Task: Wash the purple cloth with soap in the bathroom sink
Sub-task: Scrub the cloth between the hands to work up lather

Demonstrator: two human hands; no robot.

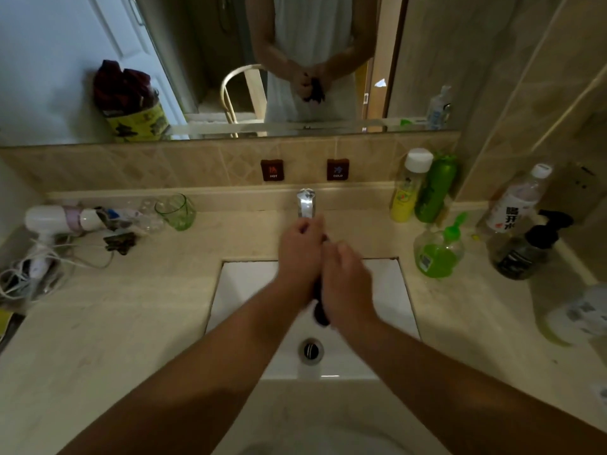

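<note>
- The sink (pixel 236 290) sat sunk in the middle of the counter (pixel 131 323), the drain (pixel 310 350) at its near side.
- The faucet (pixel 306 203) stood behind the sink, against the back ledge.
- Both hands met above the basin, left hand (pixel 300 254) just left of the right hand (pixel 345 284), the cloth (pixel 320 310) between them.
- A hair dryer (pixel 62 218) and a glass (pixel 177 211) lay left of the faucet.
- Two bottles (pixel 422 188) stood right of the faucet; a soap dispenser (pixel 438 251) stood before them.
- The mirror (pixel 65 60) hung behind the counter.

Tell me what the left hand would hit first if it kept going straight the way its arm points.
Probably the faucet: the left hand, gripping the purple cloth, sits just short of it. Depth is unclear.
</note>
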